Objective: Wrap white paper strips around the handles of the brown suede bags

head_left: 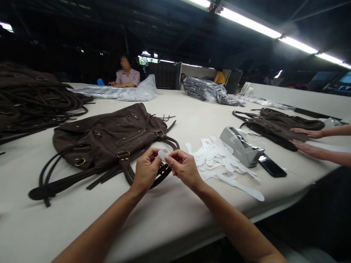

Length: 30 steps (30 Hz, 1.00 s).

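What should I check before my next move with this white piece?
1. White piece held: ok, between the fingers of the left hand and right hand.
2. Brown bag on the table: ok.
3. Handles untouched: cannot tell, hands partly cover them.
4. Spare pieces neatly stacked: not ok, loosely heaped.
5. Other person's hands away from yours: ok, on another bag.

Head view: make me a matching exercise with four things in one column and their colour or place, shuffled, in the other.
Column one
1. Phone
2. Tape dispenser
3. Small white piece
4. Near bag

Column two
A. Pinched between the left hand and right hand
B. Brown, with brass-coloured fittings
C. Black, flat on the table
D. Gray, beside the white strips

Pairs: 1-C, 2-D, 3-A, 4-B
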{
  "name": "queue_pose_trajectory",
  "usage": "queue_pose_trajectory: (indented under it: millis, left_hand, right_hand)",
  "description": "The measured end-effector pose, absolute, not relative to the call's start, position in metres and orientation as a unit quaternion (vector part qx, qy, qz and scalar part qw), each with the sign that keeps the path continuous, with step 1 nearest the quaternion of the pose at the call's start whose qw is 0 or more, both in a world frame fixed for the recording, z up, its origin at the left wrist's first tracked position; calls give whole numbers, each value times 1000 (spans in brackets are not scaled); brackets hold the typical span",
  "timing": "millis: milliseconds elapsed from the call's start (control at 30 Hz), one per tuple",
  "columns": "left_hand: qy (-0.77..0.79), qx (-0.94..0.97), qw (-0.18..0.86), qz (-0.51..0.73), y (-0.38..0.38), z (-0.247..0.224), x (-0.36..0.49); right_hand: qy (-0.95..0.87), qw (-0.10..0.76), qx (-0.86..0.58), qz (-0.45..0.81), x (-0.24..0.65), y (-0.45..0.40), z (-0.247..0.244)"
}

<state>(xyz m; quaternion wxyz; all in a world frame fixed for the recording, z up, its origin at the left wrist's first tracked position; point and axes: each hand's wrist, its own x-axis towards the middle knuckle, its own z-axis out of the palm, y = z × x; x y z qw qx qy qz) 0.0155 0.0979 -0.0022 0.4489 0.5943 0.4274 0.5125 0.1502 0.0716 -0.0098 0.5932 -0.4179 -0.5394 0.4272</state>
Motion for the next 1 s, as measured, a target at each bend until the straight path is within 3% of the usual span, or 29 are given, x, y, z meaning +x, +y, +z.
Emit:
queue_pose_trajectory:
  millis: [567, 867, 933, 1000]
  left_hand:
    - [414, 756, 168, 479, 90, -8, 11]
    - [233, 848, -257, 400, 101, -14, -3]
    - [216, 861, -249, 388, 102, -16, -3]
    - [236, 873, -135, 404, 102, -17, 0]
  right_hand:
    - [-479, 548, -430, 535, 162, 79, -7]
    - [-434, 527, -453, 573, 155, 79, -6]
    - [-433, 529, -464, 563, 155, 81, -11]
    - [-438, 548, -462, 543, 157, 82, -17]
